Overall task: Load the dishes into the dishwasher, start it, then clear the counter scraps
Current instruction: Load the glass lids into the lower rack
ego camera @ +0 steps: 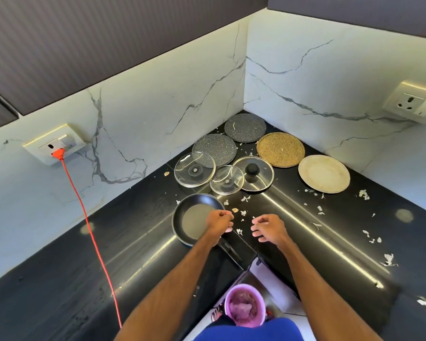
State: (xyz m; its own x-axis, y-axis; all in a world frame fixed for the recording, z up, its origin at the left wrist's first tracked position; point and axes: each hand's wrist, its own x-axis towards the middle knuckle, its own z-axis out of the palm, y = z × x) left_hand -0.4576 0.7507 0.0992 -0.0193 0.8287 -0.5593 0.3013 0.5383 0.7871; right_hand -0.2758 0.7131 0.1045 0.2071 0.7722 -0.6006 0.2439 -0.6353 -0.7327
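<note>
A black L-shaped desk point(133, 242) fills the corner under marble-veined walls, and the person's two bare arms reach in from the bottom of the frame. The left grip point(219, 222) hangs over the right rim of a black frying pan point(192, 223) at the centre, its fingers bunched tightly together; whether they pinch a scrap cannot be told. The right grip point(268, 228) hovers just to the right of it, fingers spread and loosely curled, holding nothing. Pale scraps point(241, 212) lie scattered on the desk between and above the two grips, and more trail off toward the right edge of the frame. Above the pan sit three glass lids, close together: a left lid point(194, 173), a small middle lid point(227, 180) and a knobbed lid point(258, 179). Behind them lie two dark speckled mats point(245, 127), a woven golden mat point(280, 149) and, to the right, a pale plate point(324, 173). At the bottom centre a pink bin point(245, 307) stands on the floor with scraps inside. An orange cable point(84, 205) runs from a wall socket point(44, 150) at the left down across the desk.
</note>
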